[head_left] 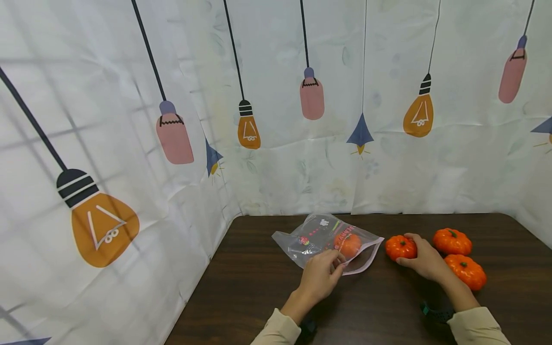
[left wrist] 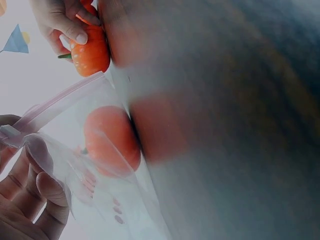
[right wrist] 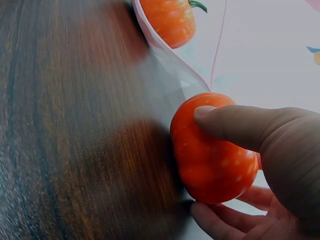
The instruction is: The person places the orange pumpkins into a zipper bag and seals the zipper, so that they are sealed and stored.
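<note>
A clear zip bag (head_left: pixel 316 235) with a pink-edged mouth lies on the table, its opening towards the right. Inside it sits one small orange toy pumpkin (left wrist: pixel 111 140). My left hand (head_left: pixel 320 274) pinches the bag's near edge by the mouth, and the left wrist view shows the film lifted there between fingers and thumb. Just right of the opening, my right hand (head_left: pixel 427 261) grips another orange toy pumpkin (right wrist: pixel 212 155), thumb on one side and fingers on the other. That pumpkin is outside the bag, close to its rim.
Two more orange pumpkins, a far one (head_left: pixel 453 241) and a nearer one (head_left: pixel 466 271), stand beside the right hand. The dark wooden table (head_left: pixel 241 287) ends at a white curtain (head_left: pixel 276 182) printed with lamps; more curtain hangs along the left side.
</note>
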Available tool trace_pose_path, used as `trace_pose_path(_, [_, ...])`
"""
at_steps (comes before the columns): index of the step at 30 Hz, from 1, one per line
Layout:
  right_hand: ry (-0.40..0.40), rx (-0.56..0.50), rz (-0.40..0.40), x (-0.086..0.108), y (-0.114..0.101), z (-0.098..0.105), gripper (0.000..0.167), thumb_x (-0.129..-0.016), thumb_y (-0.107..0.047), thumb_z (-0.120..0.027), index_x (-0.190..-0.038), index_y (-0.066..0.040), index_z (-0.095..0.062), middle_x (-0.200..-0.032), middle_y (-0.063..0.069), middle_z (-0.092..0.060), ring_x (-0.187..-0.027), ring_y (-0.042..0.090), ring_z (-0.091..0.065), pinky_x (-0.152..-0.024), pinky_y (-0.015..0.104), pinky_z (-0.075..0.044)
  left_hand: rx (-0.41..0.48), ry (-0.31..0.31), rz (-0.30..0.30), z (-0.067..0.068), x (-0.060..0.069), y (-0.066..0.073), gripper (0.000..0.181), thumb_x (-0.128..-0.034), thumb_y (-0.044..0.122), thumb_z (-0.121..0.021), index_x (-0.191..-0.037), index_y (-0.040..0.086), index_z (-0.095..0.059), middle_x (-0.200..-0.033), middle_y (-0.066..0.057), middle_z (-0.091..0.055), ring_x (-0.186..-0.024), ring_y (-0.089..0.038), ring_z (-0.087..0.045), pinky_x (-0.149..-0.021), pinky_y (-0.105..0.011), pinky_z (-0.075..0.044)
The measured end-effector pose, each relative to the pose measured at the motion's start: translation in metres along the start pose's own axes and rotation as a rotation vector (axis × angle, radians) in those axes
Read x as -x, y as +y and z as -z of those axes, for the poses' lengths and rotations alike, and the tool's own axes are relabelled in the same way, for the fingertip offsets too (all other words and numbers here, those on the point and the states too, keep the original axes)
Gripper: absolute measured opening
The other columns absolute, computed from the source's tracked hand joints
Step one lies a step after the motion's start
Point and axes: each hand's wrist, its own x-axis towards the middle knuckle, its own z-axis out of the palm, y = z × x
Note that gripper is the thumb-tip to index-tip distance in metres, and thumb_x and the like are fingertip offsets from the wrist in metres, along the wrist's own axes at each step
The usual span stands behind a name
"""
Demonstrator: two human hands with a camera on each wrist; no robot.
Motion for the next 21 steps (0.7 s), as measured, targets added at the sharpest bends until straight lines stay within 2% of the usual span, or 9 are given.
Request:
trace_pose_path(7, [0.006,0.001,-0.003,0.001,0.0,-0.001,0.093,-0.085,-0.04,-0.081,-0.146,0.011,-0.033,-0.132,0.044,-0.045,-0.113,0.055,-0.055,-0.092,0.068,-0.046,0.013,0.006,0.029,0.0,0.001,0.001,0.005,-0.0897,0.02,-0.075,-0.093,0.021,-0.071,-0.079,0.012,-0.067,-0.062,0.009,-0.049,-0.06,-0.008,-0.038])
trace_pose_path(12, [0.039,-0.008,0.015,0.002,0.0,-0.001,0.093,-0.084,-0.043,-0.081,-0.145,0.011,-0.036,-0.134,0.043,-0.045,-0.114,0.054,-0.053,-0.093,0.068,-0.045,0.023,0.016,0.051,0.0,0.001,0.0,0.005,-0.089,0.021,-0.076,-0.092,0.022,-0.071,-0.078,0.011,-0.067,-0.062,0.009,-0.049,-0.06,-0.008,-0.038])
trace_pose_path(21, [0.028,-0.046,0.02,0.003,-0.012,0.008,0.093,-0.087,-0.048,-0.077,-0.15,0.006,-0.034,-0.141,0.04,-0.041,-0.117,0.053,-0.053,-0.092,0.067,-0.047,0.036,0.056,0.089,0.0,0.0,-0.001,0.007,-0.0875,0.018,-0.078,-0.087,0.021,-0.071,-0.076,0.01,-0.068,-0.062,0.009,-0.05,-0.06,-0.007,-0.039])
